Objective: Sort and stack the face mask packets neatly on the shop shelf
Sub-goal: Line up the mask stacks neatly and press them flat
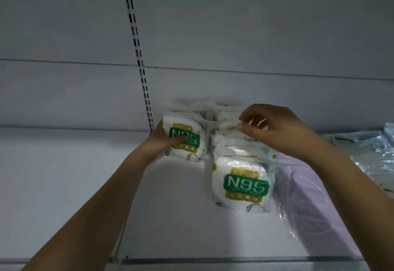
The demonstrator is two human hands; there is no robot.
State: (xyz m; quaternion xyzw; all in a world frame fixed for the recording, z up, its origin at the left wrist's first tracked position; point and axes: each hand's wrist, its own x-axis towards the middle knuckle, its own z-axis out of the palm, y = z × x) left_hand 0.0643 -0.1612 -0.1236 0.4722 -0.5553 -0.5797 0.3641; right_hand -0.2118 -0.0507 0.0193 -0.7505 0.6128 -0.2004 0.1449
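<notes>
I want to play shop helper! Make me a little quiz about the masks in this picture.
1. True or false: the left hand holds an N95 packet.
2. Which colour is the N95 label on the front packet? A red, B green, C blue.
3. Fill in: the right hand reaches over the row of packets behind the front packet, with lilac packets to its ____.

Key: 1 true; 2 B; 3 right.
</notes>
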